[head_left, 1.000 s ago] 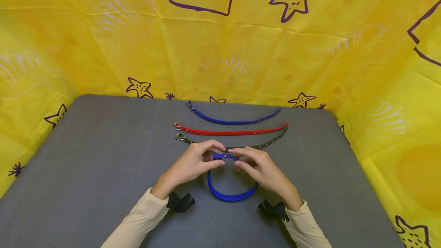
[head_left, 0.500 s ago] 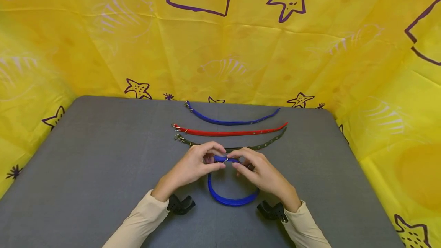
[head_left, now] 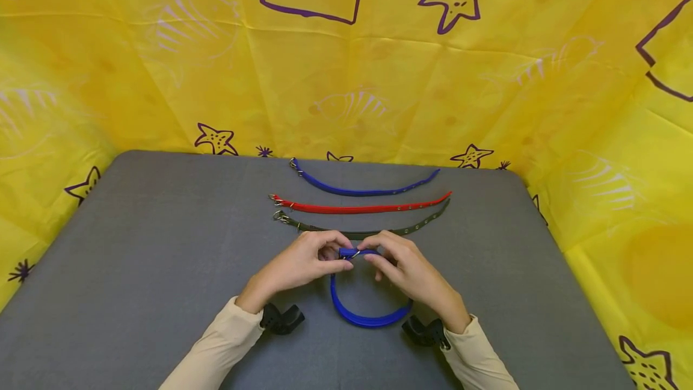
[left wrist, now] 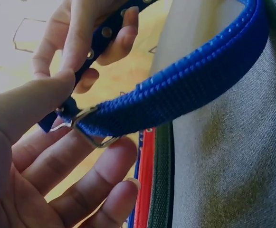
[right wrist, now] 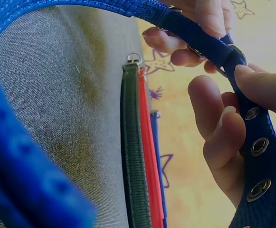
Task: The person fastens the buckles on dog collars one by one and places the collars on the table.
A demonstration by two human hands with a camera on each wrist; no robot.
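Observation:
A blue collar (head_left: 370,321) is bent into a loop between both hands, above the table. My left hand (head_left: 303,260) pinches its buckle end between thumb and fingers. In the left wrist view, the metal buckle (left wrist: 83,116) lies by those fingers, with the strap's tip poking out past it. My right hand (head_left: 414,269) pinches the strap with the metal eyelets (right wrist: 260,146), close to the buckle. The strap runs through a metal piece there; whether a prong sits in a hole is hidden. The padded part of the loop hangs toward the person.
Beyond the hands lie a dark green collar (head_left: 428,221), a red collar (head_left: 363,209) and another blue collar (head_left: 357,192), stretched out in rows on the grey table (head_left: 178,269). A yellow patterned cloth (head_left: 303,65) surrounds the table's back and sides.
Both hands have come slightly lower, toward the person, with the blue collar. Its loop has shifted a little to the right. The other collars lie as before.

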